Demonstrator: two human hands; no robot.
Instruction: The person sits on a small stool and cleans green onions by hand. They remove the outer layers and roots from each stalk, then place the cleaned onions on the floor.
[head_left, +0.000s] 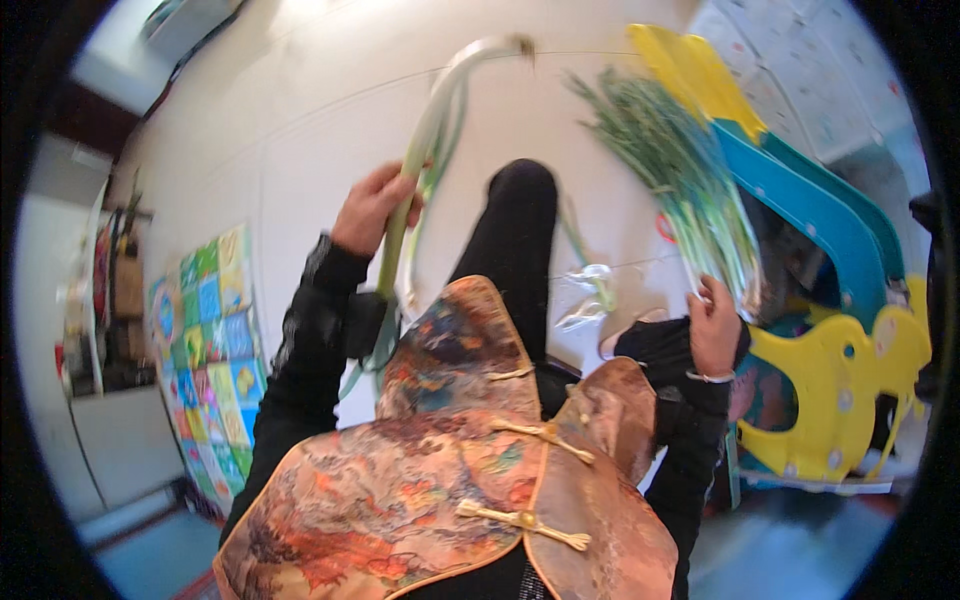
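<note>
My left hand (377, 206) is closed around a long scallion (433, 124), its white end bending over at the top to a brown root tuft. Green leaves of it trail down past my sleeve. My right hand (712, 326) is beside the root ends of a large bundle of scallions (675, 165) on the floor. Its fingers are curled, and whether they grip a stalk cannot be made out. Behind my left hand, another thin stalk (410, 274) shows partly. Right of my black-clad knee (525, 195), crumpled clear plastic or pale peelings (592, 289) lie around a green piece.
A blue and yellow plastic children's slide (806, 206) stands close on the right, with a yellow side panel (817, 390). Something red (664, 227) lies by the bundle. On the left is a colourful picture mat (214, 352) near a shelf (120, 300). Pale tiles (322, 112) cover the floor.
</note>
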